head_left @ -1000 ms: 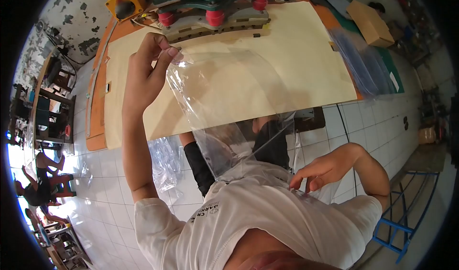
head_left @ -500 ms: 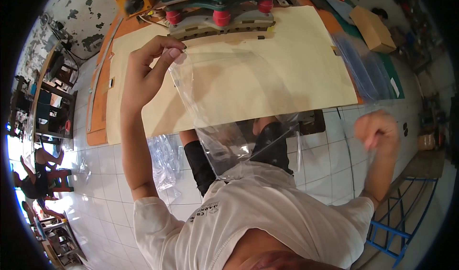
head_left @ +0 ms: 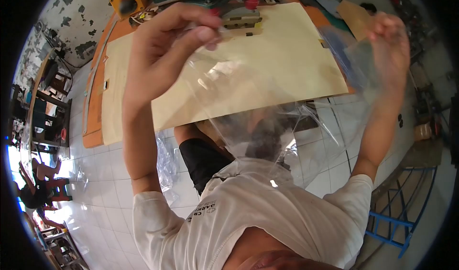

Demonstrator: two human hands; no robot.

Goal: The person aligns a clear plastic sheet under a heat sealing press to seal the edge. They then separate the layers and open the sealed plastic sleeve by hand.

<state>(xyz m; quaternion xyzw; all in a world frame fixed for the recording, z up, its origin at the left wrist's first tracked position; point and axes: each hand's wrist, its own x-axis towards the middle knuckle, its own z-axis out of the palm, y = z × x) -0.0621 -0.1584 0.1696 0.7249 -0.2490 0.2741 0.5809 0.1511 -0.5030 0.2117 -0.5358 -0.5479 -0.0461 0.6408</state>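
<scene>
A clear plastic sheet (head_left: 224, 86) hangs loosely in front of my body, its folds catching the light over my lap. My left hand (head_left: 174, 48), raised over the board, pinches its upper left edge between thumb and fingers. On the other side my right hand (head_left: 389, 48) is lifted to about the same height, fingers curled together at the sheet's right edge. The film between the hands is so transparent that its outline is hard to follow. Beneath it lies a cream-coloured board (head_left: 267, 64) on the orange table.
A green machine with red knobs (head_left: 251, 3) stands at the table's back, beside a yellow switch box (head_left: 128, 1). Stacked bluish plastic sheets (head_left: 334, 45) and a cardboard box (head_left: 354, 19) are at right. A blue metal rack (head_left: 397, 222) stands on the floor. Another person (head_left: 33, 189) sits far left.
My right hand has risen from beside the table and now grips the sheet's right edge. My left hand has moved up, closer to the camera, and the sheet has spread rightward.
</scene>
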